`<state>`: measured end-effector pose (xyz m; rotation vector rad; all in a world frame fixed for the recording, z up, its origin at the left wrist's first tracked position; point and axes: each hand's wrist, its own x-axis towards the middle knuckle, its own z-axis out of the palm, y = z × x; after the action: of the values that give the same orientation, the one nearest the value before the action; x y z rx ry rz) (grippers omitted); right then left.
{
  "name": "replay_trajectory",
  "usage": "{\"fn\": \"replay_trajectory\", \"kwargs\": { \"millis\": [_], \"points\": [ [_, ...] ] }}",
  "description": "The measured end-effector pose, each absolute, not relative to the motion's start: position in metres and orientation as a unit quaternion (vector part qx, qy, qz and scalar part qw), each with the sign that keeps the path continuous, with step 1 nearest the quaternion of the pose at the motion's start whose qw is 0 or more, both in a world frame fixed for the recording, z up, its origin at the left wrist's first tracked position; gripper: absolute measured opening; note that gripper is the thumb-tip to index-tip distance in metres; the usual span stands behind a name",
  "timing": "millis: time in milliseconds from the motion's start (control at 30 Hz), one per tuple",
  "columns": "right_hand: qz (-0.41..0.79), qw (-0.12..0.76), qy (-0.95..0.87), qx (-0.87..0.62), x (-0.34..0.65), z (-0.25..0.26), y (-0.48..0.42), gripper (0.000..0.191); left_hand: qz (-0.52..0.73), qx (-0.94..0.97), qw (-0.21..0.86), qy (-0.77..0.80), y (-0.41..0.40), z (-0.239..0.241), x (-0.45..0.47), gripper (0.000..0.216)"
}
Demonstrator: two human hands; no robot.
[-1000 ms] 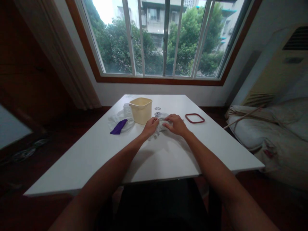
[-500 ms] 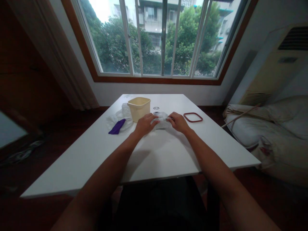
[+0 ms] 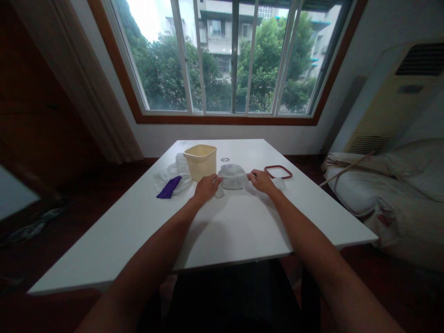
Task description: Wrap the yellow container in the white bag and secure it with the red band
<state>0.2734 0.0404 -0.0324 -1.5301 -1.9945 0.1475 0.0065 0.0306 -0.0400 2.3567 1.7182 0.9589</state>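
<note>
A translucent white plastic bag [image 3: 233, 177] is stretched between my two hands over the middle of the table, its centre bunched into a rounded shape. My left hand [image 3: 207, 188] is closed on the left end of the bag, thumb and fingers pinched together. At the opposite end, the fingers of my right hand [image 3: 261, 180] grip the bag too. Loose ends of thin plastic hang by both hands. Just behind my left hand stands a cream plastic bin [image 3: 203, 167]. A brownish-red square ring [image 3: 275, 167] lies beyond my right hand.
Left of the bin, a crumpled clear plastic bag [image 3: 181, 175] lies with a purple piece [image 3: 169, 188] on it. A small dark round mark or object [image 3: 225, 159] is farther back on the white table [image 3: 145, 249]. Large white sacks [image 3: 360, 185] stand at the right.
My hands have moved slightly apart, and the plastic bag between them has spread wider, with loose ends now showing. The view has tilted slightly upward.
</note>
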Motion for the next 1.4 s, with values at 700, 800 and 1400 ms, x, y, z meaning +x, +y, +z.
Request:
{"fn": "replay_trajectory", "kwargs": {
  "millis": [700, 800, 1400],
  "points": [
    [0.334, 0.378, -0.669, -0.545, 0.235, -0.038, 0.030, 0.052, 0.270, 0.909, 0.001, 0.316, -0.007, -0.045, 0.049, 0.043],
    [0.298, 0.418, -0.657, -0.551, 0.241, -0.039, 0.035, 0.046, 0.263, 0.914, 0.004, 0.309, -0.008, -0.047, 0.047, 0.047],
    [-0.075, 0.273, -0.585, -0.760, 0.364, 0.005, 0.126, 0.041, 0.418, 0.735, -0.116, 0.521, 0.032, -0.002, -0.015, 0.057]
  ]
}}
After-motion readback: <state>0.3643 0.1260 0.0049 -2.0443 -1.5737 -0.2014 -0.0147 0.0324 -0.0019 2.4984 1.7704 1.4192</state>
